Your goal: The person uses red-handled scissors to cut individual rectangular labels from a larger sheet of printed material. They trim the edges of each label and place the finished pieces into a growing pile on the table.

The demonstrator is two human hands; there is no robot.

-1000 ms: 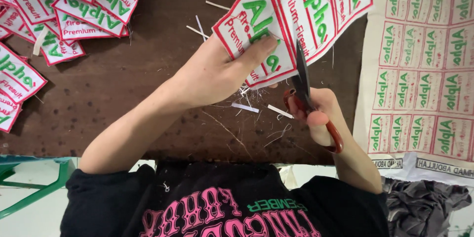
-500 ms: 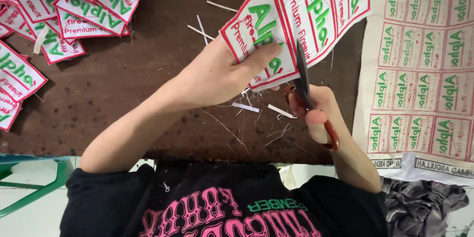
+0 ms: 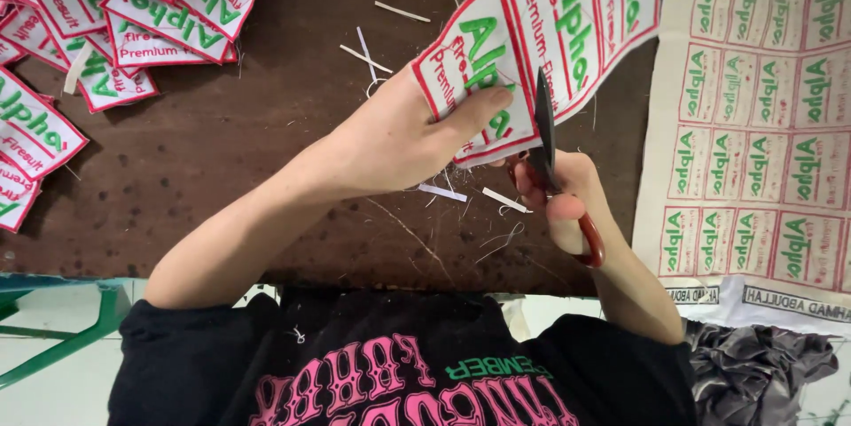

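While the left hand pinched a strip of red-bordered patches over the brown surface, fingers closed on it, the right hand gripped red-handled scissors, blade against the strip's edge. Cut patches lay far left.

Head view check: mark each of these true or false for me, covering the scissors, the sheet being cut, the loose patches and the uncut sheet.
1. The right hand holds red-handled scissors. True.
2. The left hand rests flat on the table. False: it grips the sheet of patches being cut.
3. Cut patches are piled at the picture's upper left. True.
4. The uncut sheet at the picture's right is blue. False: it is pale with green and red marks.
5. The scissor blades meet the held sheet's edge. True.
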